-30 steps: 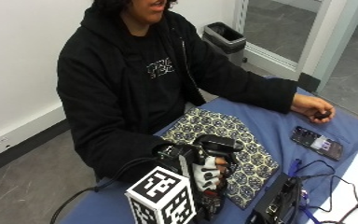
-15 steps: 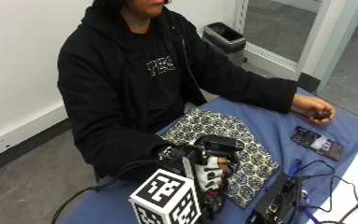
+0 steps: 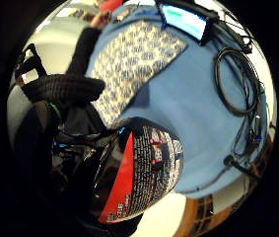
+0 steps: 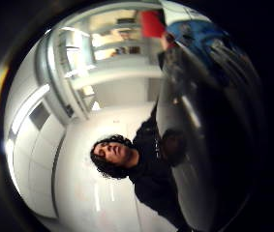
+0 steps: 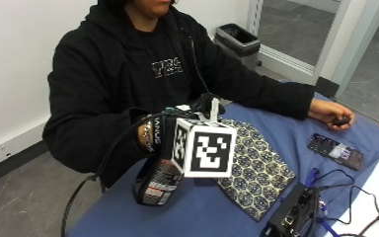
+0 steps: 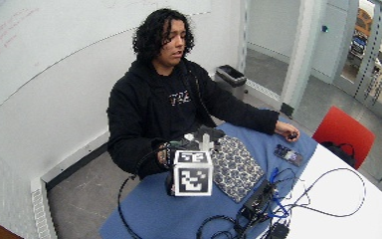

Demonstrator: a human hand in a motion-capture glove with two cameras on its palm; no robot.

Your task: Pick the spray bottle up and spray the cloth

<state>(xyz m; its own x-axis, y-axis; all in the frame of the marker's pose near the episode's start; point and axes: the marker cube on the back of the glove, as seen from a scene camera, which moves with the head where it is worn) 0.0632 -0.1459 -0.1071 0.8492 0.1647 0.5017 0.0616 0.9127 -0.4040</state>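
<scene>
My gloved right hand grips the spray bottle, a dark bottle with a red and black label, and holds it tilted over the near left part of the blue table. The bottle's body fills the little finger side palm view, and its dark glossy side fills the thumb side palm view. The patterned cloth lies flat on the table just right of the hand, its blue and white print showing beyond the bottle. Most of the fingers are hidden.
The person's bare left hand rests at the table's far side, holding a small black thing. A phone lies near it. A black device and looping cables sit right of the cloth. A bin stands behind.
The gloved hand has risen and turned with the bottle, which now hangs tilted to the left of the cloth. The cloth and the bare hand have stayed put.
</scene>
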